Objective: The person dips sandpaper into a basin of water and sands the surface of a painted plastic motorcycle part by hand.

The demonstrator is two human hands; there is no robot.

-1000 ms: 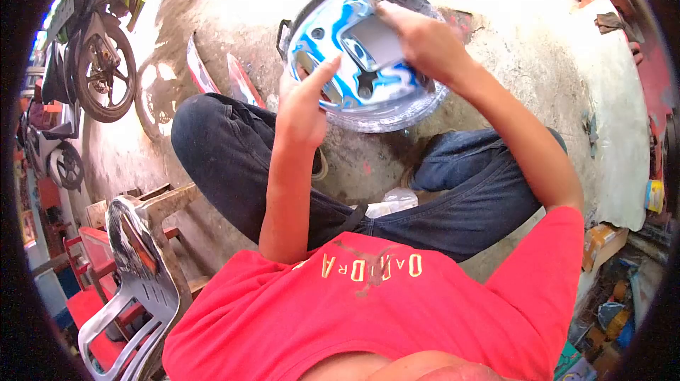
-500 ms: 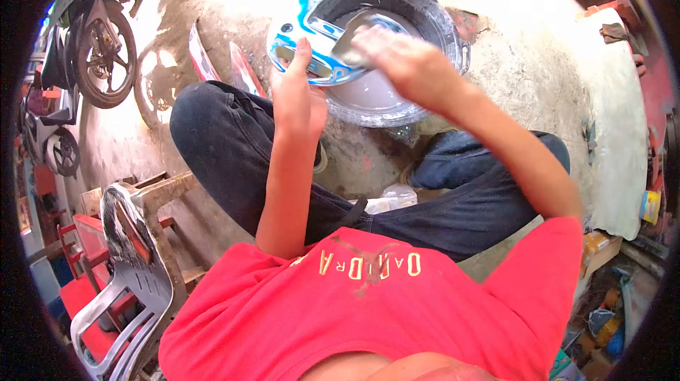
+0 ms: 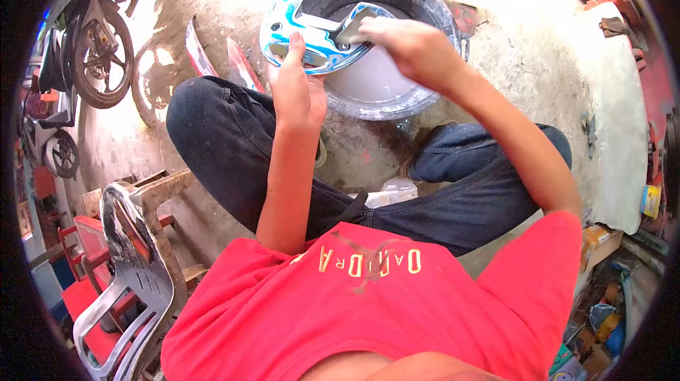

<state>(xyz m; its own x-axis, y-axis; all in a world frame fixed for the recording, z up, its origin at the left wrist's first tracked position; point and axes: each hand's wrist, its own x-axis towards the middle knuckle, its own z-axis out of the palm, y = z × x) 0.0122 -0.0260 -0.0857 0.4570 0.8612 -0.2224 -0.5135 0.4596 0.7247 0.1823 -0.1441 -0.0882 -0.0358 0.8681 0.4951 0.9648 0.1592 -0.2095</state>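
My left hand (image 3: 297, 94) grips the lower edge of a glossy blue-and-white plastic cover (image 3: 322, 42), thumb on top. The piece is curved, with cut-outs and small holes, and it is tilted above a round black tub (image 3: 443, 16). Fingers of my right hand (image 3: 411, 51) are bent against the cover's right end; whatever they hold, if anything, is hidden. Cloudy, whitish water (image 3: 372, 87) lies in the tub below both hands.
Red-and-white panels (image 3: 242, 65) lie on the concrete left of the tub. Motorbikes stand far left, one showing its front wheel (image 3: 105, 55). A grey plastic chair (image 3: 145, 278) is near my left side. A long pale panel (image 3: 615, 140) lies at right.
The cover and my left hand have shifted slightly up and left. My right hand has moved a little across the cover's right end and looks less blurred.
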